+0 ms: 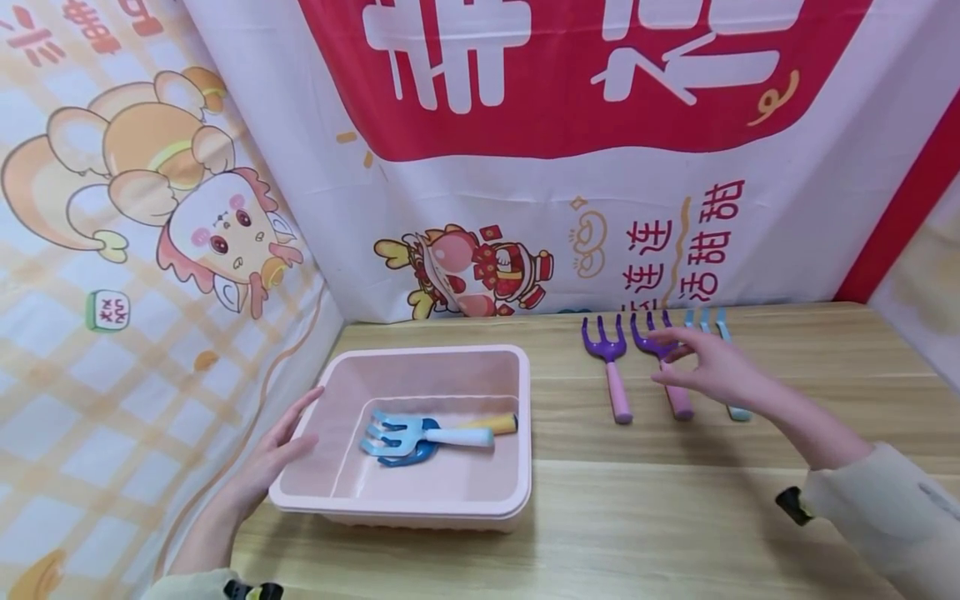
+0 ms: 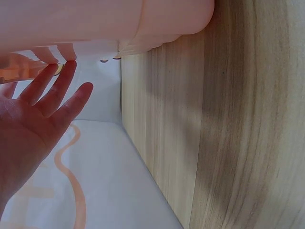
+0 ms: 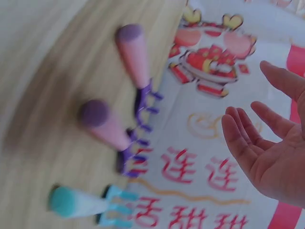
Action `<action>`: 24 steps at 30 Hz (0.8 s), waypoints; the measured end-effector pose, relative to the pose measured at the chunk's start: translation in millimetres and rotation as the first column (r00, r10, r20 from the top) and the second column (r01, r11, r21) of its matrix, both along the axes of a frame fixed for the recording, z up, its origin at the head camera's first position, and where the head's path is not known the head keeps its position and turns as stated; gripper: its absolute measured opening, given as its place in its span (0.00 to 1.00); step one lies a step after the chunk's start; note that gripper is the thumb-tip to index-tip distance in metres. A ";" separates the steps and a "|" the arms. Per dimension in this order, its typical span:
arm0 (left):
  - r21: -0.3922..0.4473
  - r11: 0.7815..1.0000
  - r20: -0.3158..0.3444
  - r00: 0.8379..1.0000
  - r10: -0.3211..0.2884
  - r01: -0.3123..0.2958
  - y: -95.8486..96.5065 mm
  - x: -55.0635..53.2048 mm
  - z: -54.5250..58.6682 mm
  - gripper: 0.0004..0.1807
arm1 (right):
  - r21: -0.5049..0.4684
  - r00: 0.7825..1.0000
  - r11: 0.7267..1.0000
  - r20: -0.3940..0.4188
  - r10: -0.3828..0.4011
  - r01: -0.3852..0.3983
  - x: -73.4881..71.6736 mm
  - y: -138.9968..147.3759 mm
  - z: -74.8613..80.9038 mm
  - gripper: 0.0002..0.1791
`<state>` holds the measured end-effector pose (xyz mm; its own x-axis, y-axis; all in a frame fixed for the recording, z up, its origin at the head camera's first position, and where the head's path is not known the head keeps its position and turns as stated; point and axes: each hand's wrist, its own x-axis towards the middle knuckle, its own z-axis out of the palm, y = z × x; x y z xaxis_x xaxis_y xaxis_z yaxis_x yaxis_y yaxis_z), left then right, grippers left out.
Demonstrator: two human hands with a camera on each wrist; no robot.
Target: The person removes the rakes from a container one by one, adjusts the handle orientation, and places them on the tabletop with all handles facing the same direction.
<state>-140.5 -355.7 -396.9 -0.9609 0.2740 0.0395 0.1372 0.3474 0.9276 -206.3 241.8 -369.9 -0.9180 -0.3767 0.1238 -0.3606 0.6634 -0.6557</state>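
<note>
My left hand (image 1: 258,467) rests at the left rim of a pink plastic basin (image 1: 405,507), its fingers fairly straight; the left wrist view shows fingertips right at the basin's side. Inside lie a light blue hand rake (image 1: 450,436) and, beneath it, a darker blue rake (image 1: 411,457) with a yellow handle (image 1: 501,423). Over on the right, my right hand (image 1: 712,367) hovers above the rakes on the table, fingers spread and holding nothing. It partly covers a purple rake with a pink handle (image 1: 678,398) and a light blue rake (image 3: 88,204). Another purple rake (image 1: 616,383) lies left of it.
The wood-grain table (image 1: 637,525) carries the basin on its left part. A printed white cloth (image 1: 585,175) hangs along the back edge, and a checked cloth (image 1: 150,375) with cartoon prints covers the left side.
</note>
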 end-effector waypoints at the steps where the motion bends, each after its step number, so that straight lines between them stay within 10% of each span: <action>1: -0.002 1.000 -0.005 1.000 0.000 0.000 0.0 -0.3 0.0 0.33 | -0.004 1.000 1.000 -0.004 0.019 -0.019 0.5 -5.1 4.5 0.32; 24: 0.000 1.000 0.012 1.000 -0.005 0.005 -1.1 -1.6 -1.2 0.34 | -0.056 0.915 0.916 0.045 0.400 -0.397 -18.7 -122.9 67.9 0.29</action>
